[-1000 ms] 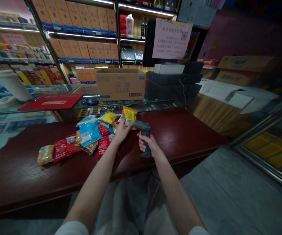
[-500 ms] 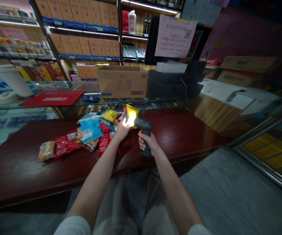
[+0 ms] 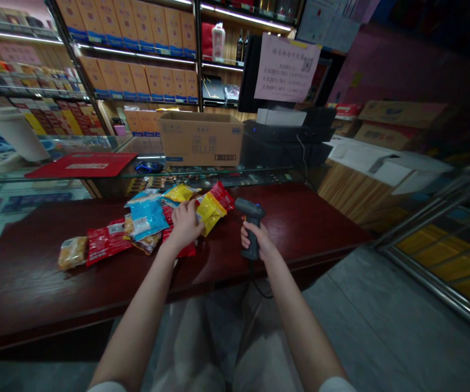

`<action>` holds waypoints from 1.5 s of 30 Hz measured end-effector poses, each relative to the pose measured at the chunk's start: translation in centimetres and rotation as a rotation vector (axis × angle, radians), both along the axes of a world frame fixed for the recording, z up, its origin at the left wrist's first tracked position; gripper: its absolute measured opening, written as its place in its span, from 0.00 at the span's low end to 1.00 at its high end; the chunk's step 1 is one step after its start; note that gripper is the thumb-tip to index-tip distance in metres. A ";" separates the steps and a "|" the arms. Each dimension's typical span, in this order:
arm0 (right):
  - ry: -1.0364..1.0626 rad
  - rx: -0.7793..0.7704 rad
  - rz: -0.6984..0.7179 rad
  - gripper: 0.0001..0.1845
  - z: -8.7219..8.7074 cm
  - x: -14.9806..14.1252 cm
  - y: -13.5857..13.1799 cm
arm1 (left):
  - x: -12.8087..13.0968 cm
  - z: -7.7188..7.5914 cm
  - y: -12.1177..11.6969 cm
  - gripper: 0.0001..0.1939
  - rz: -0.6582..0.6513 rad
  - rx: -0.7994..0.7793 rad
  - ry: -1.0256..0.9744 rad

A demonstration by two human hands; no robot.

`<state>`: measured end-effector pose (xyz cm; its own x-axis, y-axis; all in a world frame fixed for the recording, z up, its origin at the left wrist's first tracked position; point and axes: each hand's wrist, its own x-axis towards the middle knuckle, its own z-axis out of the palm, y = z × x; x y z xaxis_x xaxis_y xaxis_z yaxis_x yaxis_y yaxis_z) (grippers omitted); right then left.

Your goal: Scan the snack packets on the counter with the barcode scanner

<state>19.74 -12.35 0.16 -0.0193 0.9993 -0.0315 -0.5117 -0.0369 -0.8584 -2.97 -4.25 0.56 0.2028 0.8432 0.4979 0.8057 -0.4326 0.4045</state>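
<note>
My left hand (image 3: 185, 222) rests over the heap of snack packets, its fingers bent and spread. It is right beside the left edge of a yellow packet (image 3: 211, 214), which lies slanted on the heap. Part of a red packet (image 3: 222, 194) sticks out behind the yellow one. A blue packet (image 3: 148, 216) is to the left of this hand, and another yellow packet (image 3: 179, 192) lies behind it. My right hand (image 3: 255, 237) is wrapped round the grip of a dark barcode scanner (image 3: 250, 207), held upright over the table with its cable hanging down.
On the brown table (image 3: 26, 277), a red packet (image 3: 106, 242) and a clear packet of food (image 3: 73, 252) lie at the left. Behind stands a glass counter with a mouse (image 3: 148, 167), red mat (image 3: 83, 164), cardboard box (image 3: 202, 139) and monitor. Metal railing (image 3: 431, 267) stands at the right.
The yellow packet has gone from upright in front of the scanner to lying on the heap. My left hand has moved left off it. The scanner's bright light on the packet is gone.
</note>
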 end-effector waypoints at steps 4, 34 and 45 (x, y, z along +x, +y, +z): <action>0.023 0.028 -0.119 0.23 0.2 -0.2 0.4 | 4.3 1.6 -1.8 0.27 -0.148 0.116 -0.034; -1.048 0.145 -0.172 0.50 -2.8 -1.9 0.7 | 1.4 3.6 -3.0 0.30 -0.690 -0.903 -1.228; -0.336 0.047 -0.208 0.29 0.5 6.0 4.7 | 1.9 5.1 -0.1 0.32 -0.815 -1.020 -1.186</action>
<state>25.73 -7.64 0.64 0.1875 0.9812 0.0447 -0.1947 0.0818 -0.9775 -1.03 -4.34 5.62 0.6453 0.7614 0.0631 -0.3684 0.2378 0.8987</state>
